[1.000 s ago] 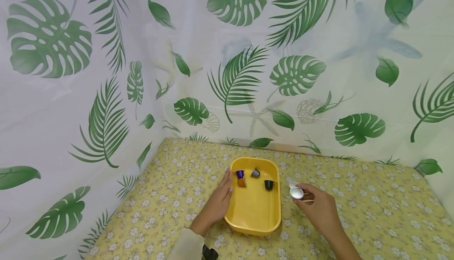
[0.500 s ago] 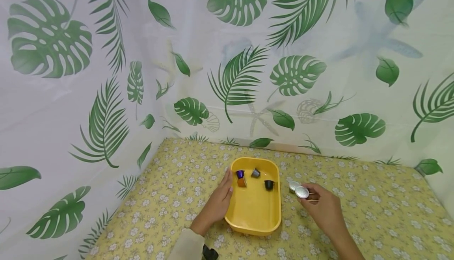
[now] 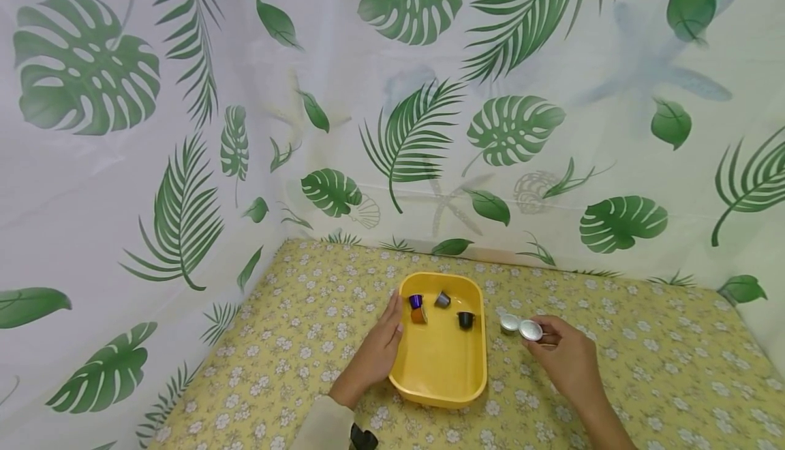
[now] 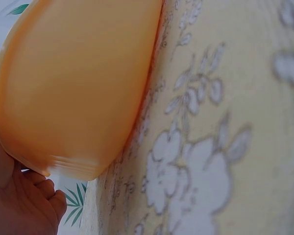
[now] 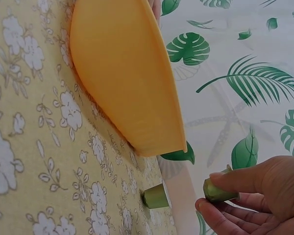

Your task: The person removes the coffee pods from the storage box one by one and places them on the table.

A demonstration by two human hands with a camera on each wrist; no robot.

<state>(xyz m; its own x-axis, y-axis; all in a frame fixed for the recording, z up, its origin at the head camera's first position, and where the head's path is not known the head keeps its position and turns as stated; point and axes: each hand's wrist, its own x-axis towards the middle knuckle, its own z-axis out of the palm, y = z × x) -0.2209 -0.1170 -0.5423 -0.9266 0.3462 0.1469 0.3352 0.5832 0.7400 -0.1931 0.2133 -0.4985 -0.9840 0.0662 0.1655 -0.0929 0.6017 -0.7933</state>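
Observation:
A yellow tray (image 3: 441, 375) sits on the flowered cloth and holds a purple capsule (image 3: 416, 301), an orange capsule (image 3: 419, 315), a grey capsule (image 3: 441, 299) and a black capsule (image 3: 465, 320). My left hand (image 3: 381, 348) rests flat against the tray's left wall (image 4: 63, 98). To the right of the tray, my right hand (image 3: 561, 358) pinches a green capsule (image 3: 531, 330) (image 5: 219, 190) with a silver foil top. A second green capsule (image 3: 510, 323) (image 5: 156, 196) stands on the cloth right beside it, between the held one and the tray (image 5: 127, 78).
The table is covered with a yellow flowered cloth (image 3: 644, 368). Leaf-print curtains (image 3: 392, 129) close off the back and the left side. A dark object (image 3: 363, 438) shows at my left sleeve near the front edge.
My right hand has carried the pinched capsule to the right and lowered it beside the second capsule, which now shows in full. The left hand and tray have stayed put.

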